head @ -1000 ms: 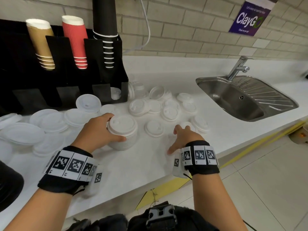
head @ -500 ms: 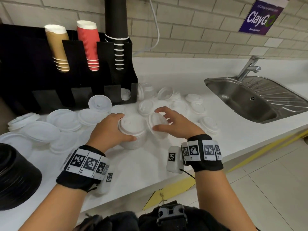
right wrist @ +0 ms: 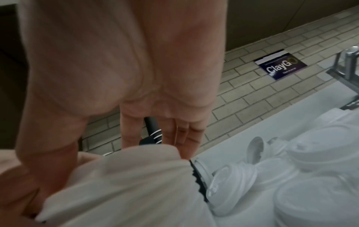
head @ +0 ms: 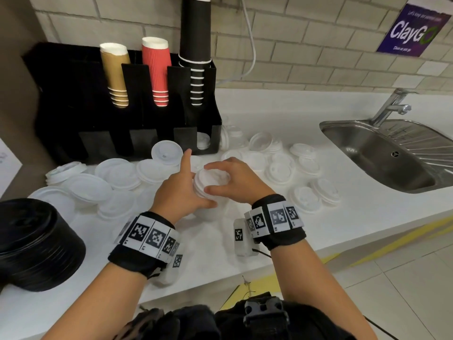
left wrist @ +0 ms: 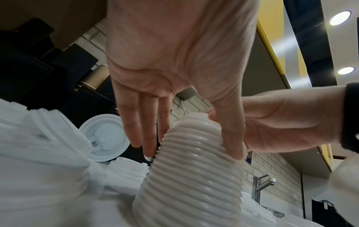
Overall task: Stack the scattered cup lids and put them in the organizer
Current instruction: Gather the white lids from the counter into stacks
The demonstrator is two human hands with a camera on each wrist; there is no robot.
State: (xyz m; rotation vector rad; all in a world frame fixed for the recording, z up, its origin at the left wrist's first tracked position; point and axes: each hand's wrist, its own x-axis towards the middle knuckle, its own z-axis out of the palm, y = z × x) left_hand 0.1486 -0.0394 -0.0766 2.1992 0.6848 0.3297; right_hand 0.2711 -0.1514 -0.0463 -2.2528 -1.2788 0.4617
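White loose lids (head: 282,168) ringing held stack (head: 212,179), black organizer (head: 127,94) behind

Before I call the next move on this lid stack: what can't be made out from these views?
- Top lid of the white lid stack: head view, mostly covered by the right hand; seating unclear.
- Right hand's grip: right wrist view, blurred, with the stack filling the foreground.
- Stack base: head view, hidden by the left hand.
- Organizer lower slots: head view, too dark; only one shows lids.
- Black stack: cut by left edge.
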